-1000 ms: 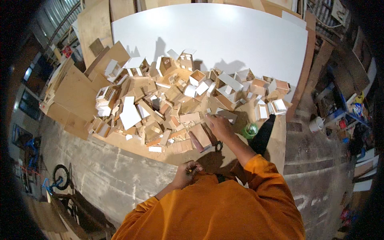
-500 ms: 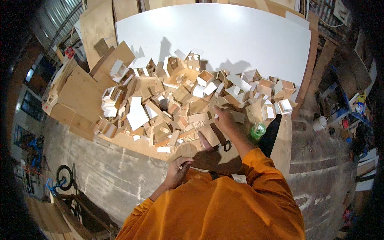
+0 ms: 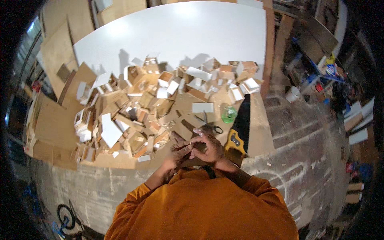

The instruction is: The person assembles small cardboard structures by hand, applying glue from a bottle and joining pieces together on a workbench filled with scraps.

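Close in front of my body, at the table's near edge, my left hand (image 3: 180, 154) and my right hand (image 3: 210, 149) meet at the fingertips. Both are closed in a pinch. Whatever lies between the fingers, if anything, is too small and blurred to make out. Just beyond my right hand lies a pair of scissors (image 3: 216, 129) with dark handles. A flat white rectangular piece (image 3: 203, 107) rests farther back. To the right are a green transparent container (image 3: 229, 115) and a handsaw with a yellow handle (image 3: 235, 144).
Small box-like house models (image 3: 105, 82) and offcuts of white and brown board (image 3: 111, 130) crowd the table's left and middle. A large white panel (image 3: 172, 36) stands behind. A white bucket (image 3: 292, 94) is off to the right, and a wheel (image 3: 66, 217) at lower left.
My right hand has drawn back from over the pile to meet my left hand. The view has swung right, so the table appears farther left and the saw's yellow handle shows.
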Action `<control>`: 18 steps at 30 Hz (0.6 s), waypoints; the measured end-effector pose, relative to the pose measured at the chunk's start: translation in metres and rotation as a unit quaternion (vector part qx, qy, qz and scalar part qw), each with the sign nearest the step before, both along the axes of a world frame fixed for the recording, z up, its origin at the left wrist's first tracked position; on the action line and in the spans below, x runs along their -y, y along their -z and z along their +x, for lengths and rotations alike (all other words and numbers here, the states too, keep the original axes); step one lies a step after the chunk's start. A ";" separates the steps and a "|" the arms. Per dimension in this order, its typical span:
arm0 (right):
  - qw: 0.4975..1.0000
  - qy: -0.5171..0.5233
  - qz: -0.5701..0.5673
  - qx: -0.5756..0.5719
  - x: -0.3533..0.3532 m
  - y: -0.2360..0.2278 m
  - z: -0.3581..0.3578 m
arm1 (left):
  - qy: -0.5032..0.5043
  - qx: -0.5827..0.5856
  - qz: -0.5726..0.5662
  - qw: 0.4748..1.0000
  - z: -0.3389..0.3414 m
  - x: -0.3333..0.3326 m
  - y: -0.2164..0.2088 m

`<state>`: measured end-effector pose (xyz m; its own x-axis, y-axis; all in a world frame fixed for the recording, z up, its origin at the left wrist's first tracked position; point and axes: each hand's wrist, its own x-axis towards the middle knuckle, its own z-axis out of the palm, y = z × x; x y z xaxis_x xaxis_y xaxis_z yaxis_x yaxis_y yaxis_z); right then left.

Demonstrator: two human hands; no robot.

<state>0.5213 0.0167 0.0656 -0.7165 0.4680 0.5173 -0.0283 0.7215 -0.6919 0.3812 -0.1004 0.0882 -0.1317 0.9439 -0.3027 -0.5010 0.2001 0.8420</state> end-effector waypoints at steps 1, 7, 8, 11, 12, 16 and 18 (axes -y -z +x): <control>0.998 0.014 0.048 0.025 -0.002 -0.002 0.006 | -0.004 0.027 -0.017 0.999 0.003 -0.004 0.003; 0.979 0.198 -0.007 0.040 -0.035 -0.017 0.048 | 0.012 -0.048 -0.008 0.999 0.017 -0.031 0.031; 0.968 0.245 0.018 0.043 -0.054 -0.008 0.054 | 0.026 -0.107 0.011 0.994 0.018 -0.037 0.027; 0.954 0.296 0.002 0.053 -0.099 -0.013 0.062 | 0.046 -0.239 0.048 0.969 0.017 -0.051 0.020; 0.957 0.285 0.008 0.055 -0.111 -0.015 0.062 | 0.046 -0.254 0.049 0.965 0.014 -0.057 0.031; 0.954 0.254 0.071 0.143 -0.140 0.000 0.056 | 0.017 -0.312 0.084 0.946 0.011 -0.073 0.053; 0.949 0.249 0.068 0.183 -0.145 0.004 0.050 | 0.019 -0.414 0.137 0.900 0.011 -0.081 0.049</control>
